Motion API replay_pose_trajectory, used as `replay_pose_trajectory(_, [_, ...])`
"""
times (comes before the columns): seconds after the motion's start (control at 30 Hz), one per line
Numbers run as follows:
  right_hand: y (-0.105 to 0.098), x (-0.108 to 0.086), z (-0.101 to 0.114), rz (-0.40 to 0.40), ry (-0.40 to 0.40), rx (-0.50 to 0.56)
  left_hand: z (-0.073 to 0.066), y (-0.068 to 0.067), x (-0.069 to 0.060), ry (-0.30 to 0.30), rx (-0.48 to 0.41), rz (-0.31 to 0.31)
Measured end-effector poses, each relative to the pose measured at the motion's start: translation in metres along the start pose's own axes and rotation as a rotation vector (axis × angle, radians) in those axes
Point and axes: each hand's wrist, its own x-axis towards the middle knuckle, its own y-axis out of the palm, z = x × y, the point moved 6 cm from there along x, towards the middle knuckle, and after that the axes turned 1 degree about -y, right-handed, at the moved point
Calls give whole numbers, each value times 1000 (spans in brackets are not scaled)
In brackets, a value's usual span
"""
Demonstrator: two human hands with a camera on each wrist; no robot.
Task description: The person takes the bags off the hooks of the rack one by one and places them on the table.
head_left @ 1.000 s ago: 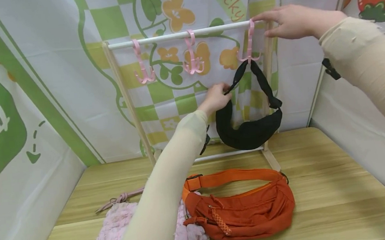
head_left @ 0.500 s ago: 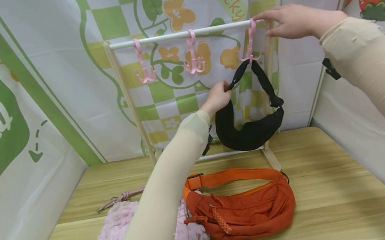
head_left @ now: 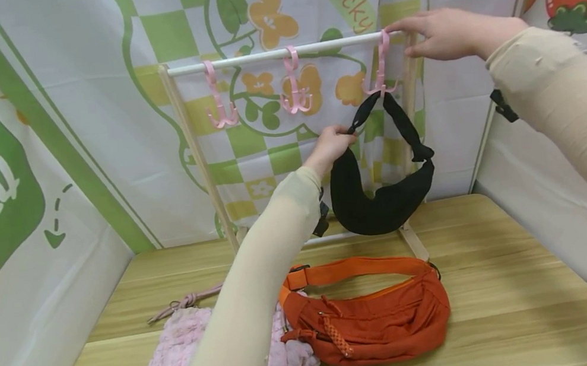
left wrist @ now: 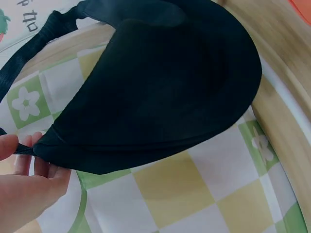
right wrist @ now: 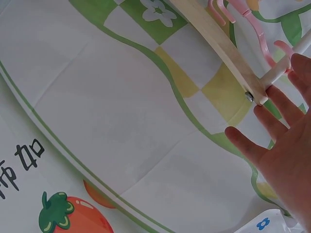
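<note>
A black shoulder bag [head_left: 382, 206] hangs by its strap from the rightmost pink hook [head_left: 381, 66] on the rack. My left hand [head_left: 329, 145] pinches the narrow joint between the strap and the bag's left end. In the left wrist view, thumb and fingers meet at that joint, and the bag body [left wrist: 165, 92] spreads out beyond the hand. My right hand [head_left: 446, 32] touches the rack's white top rail at the hook's upper end. The right wrist view shows this hand's fingers [right wrist: 248, 145] spread and fairly straight around the rail's end, gripping no bag.
Two more pink hooks, one at left [head_left: 221, 104] and one in the middle [head_left: 294, 87], hang from the white rail [head_left: 332, 43]. On the wooden table [head_left: 521, 302] lie an orange waist bag [head_left: 383, 322] and a pink puffy bag [head_left: 174, 350], partly hidden by my left sleeve.
The black bag's body has swung and turned slightly, sitting a bit lower with its left end fuller. My left hand keeps its pinch with a tiny shift; my right hand has stayed put.
</note>
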Motion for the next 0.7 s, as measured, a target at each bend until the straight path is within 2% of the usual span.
replay_pose_trajectory(0.17, [-1,1,1,-2,1,-9,0,-3,-1,-45,-93,-11])
replay_pose_trajectory(0.27, [-1,1,1,0,1,-15,-3,-3,-2,-51,-149,-7])
replay_pose_trajectory(0.4, [-2,0,1,-3,-2,-20,-9,-5,-3,-37,-213,-9])
replay_pose_trajectory(0.7, [0,0,1,3,0,-1,-24,-8,-5,8,-290,-46])
